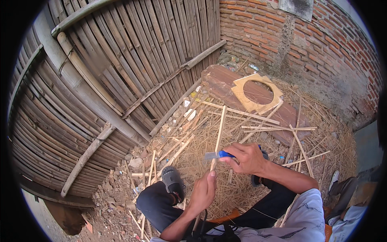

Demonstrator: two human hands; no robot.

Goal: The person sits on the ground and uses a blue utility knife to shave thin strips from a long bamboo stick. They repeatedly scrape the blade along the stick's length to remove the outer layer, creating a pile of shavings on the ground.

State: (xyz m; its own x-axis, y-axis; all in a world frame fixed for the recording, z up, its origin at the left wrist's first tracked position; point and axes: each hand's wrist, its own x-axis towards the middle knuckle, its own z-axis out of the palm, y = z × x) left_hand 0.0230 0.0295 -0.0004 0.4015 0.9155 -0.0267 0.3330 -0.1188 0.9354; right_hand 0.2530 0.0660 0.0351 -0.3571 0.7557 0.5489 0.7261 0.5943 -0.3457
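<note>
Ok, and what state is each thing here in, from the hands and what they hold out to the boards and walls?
Blue-handled knife, held in the right hand, blade exposed
Wooden strip, gripped in the left hand, crossed by the blade
Tan panel, round hole through it, resting on the brown board
Brown board, lying down, scuffed
Loose strips, scattered
Bamboo fence, standing, weathered
Brick wall, standing, worn

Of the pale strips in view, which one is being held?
The strip running up the picture's middle, in the fingers of the left hand, with the blade of the blue-handled knife crossing it; the other strips lie unheld.
</note>
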